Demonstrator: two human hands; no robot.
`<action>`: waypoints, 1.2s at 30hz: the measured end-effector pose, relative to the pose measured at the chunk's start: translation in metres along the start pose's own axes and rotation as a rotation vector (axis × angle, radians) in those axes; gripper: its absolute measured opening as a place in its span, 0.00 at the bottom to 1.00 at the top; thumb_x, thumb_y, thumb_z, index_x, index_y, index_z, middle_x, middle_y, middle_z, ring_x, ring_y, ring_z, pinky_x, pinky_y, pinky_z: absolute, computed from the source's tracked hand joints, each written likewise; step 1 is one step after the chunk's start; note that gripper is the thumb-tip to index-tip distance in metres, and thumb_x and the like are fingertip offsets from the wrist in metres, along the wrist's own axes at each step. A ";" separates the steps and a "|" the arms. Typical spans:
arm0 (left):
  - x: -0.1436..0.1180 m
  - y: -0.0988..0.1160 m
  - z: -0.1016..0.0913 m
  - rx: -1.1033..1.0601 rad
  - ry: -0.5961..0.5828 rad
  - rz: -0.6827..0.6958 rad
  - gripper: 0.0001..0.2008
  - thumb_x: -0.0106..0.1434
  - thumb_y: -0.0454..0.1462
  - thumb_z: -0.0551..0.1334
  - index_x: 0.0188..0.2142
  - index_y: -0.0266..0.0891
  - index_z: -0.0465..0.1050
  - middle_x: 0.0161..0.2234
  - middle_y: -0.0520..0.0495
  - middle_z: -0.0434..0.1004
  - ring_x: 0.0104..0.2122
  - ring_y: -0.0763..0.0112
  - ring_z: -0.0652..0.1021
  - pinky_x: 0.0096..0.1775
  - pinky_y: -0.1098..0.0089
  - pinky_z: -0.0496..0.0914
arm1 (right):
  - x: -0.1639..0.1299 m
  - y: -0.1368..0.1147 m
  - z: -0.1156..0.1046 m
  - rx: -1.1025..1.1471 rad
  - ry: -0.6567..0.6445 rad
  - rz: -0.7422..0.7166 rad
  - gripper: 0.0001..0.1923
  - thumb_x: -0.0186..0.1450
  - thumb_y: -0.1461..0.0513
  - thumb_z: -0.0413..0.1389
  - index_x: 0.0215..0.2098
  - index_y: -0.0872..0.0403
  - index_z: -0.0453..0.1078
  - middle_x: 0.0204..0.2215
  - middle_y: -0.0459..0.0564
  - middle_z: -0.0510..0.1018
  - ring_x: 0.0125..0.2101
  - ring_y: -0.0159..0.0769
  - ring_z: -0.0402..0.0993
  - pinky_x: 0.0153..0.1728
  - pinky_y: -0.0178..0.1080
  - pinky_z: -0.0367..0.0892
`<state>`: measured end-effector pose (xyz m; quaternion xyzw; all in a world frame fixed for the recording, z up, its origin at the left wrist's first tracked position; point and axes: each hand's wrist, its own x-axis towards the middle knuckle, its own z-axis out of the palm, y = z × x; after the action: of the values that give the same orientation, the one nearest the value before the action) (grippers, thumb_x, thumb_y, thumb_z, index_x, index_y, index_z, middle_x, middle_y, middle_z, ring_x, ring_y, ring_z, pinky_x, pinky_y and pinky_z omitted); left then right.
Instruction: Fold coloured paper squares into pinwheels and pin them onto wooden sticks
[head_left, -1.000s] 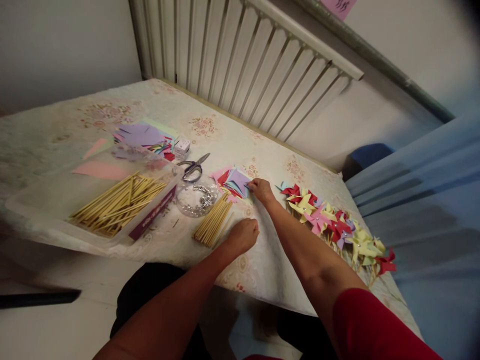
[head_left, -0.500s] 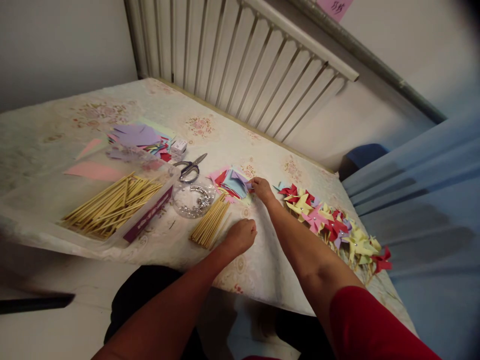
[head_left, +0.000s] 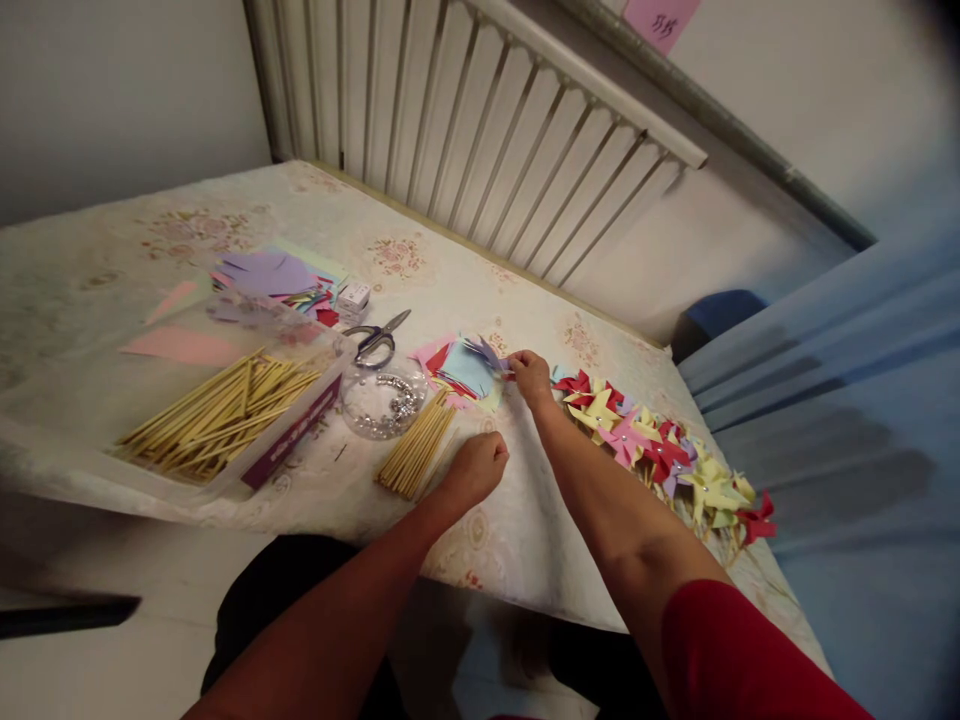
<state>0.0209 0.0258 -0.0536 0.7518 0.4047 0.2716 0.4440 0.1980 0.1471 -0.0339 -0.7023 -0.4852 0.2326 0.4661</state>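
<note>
Head view showed a broad table [head_left: 525, 530] under a pale flowered cloth, with a small stack of multicoloured paper pieces [head_left: 465, 372] as its landmark. Well to the left of the stack sat a long clear plastic box [head_left: 292, 435] of thin wooden sticks; to the right of the stack, past the right hand, lay a row of red, yellow, pink and purple paper pinwheels [head_left: 667, 455]. A bare left hand [head_left: 478, 467] was on the stack's near side, fingers curled into a loose fist; whether they held anything could not be told. The bare right hand [head_left: 531, 378] was at the stack's right edge, thumb and fingers pinched together on paper. Just beside the stack, on its near side, lay a bundle of tan wooden sticks [head_left: 414, 448]. A purple paper piece [head_left: 490, 355], seemingly cut at the corners, tilted up over the stack's right side, its edge in that pinch. Doing this well probably called for a light grip at the very edge, sparing the cut corners a crease, and a slow peel, so that only one piece parted from those beneath.
</note>
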 end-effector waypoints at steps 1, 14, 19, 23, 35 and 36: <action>0.001 0.001 -0.001 -0.013 0.006 -0.012 0.06 0.59 0.31 0.55 0.26 0.38 0.67 0.28 0.49 0.74 0.31 0.72 0.71 0.36 0.70 0.63 | 0.001 -0.001 -0.003 0.016 0.023 -0.002 0.06 0.55 0.60 0.52 0.28 0.54 0.68 0.25 0.41 0.72 0.24 0.29 0.72 0.30 0.36 0.74; 0.006 0.004 -0.009 -0.563 0.050 -0.218 0.07 0.62 0.38 0.55 0.30 0.37 0.66 0.28 0.50 0.72 0.25 0.75 0.75 0.28 0.73 0.67 | -0.046 -0.032 -0.054 0.194 0.195 -0.008 0.10 0.52 0.56 0.60 0.27 0.55 0.68 0.23 0.42 0.72 0.23 0.29 0.72 0.21 0.33 0.73; 0.005 0.006 -0.013 -0.942 0.084 -0.274 0.13 0.60 0.40 0.62 0.42 0.35 0.67 0.41 0.41 0.75 0.39 0.70 0.77 0.42 0.69 0.71 | -0.093 -0.040 -0.067 0.396 0.190 0.100 0.11 0.49 0.57 0.63 0.26 0.54 0.68 0.21 0.41 0.71 0.21 0.27 0.69 0.21 0.31 0.72; 0.003 0.012 -0.018 -1.112 -0.045 -0.179 0.16 0.61 0.42 0.61 0.46 0.37 0.70 0.47 0.40 0.76 0.46 0.67 0.76 0.46 0.68 0.70 | -0.132 -0.036 -0.065 0.514 0.161 0.150 0.10 0.49 0.57 0.63 0.26 0.53 0.69 0.21 0.41 0.71 0.20 0.28 0.68 0.21 0.32 0.71; 0.014 0.001 -0.004 -1.234 0.078 -0.191 0.19 0.48 0.41 0.69 0.40 0.37 0.76 0.34 0.48 0.81 0.34 0.66 0.79 0.37 0.69 0.71 | -0.187 -0.021 -0.069 0.866 0.009 0.273 0.25 0.53 0.41 0.64 0.33 0.53 0.76 0.28 0.48 0.80 0.29 0.33 0.76 0.29 0.35 0.73; 0.013 0.002 -0.005 -1.230 0.072 -0.196 0.18 0.47 0.41 0.69 0.39 0.37 0.76 0.34 0.48 0.81 0.34 0.66 0.79 0.37 0.69 0.71 | -0.189 -0.020 -0.070 0.875 -0.005 0.282 0.25 0.53 0.41 0.64 0.33 0.53 0.76 0.28 0.48 0.80 0.29 0.34 0.76 0.30 0.35 0.73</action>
<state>0.0252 0.0387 -0.0492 0.3081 0.2561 0.4381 0.8047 0.1639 -0.0507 -0.0075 -0.4981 -0.2422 0.4785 0.6814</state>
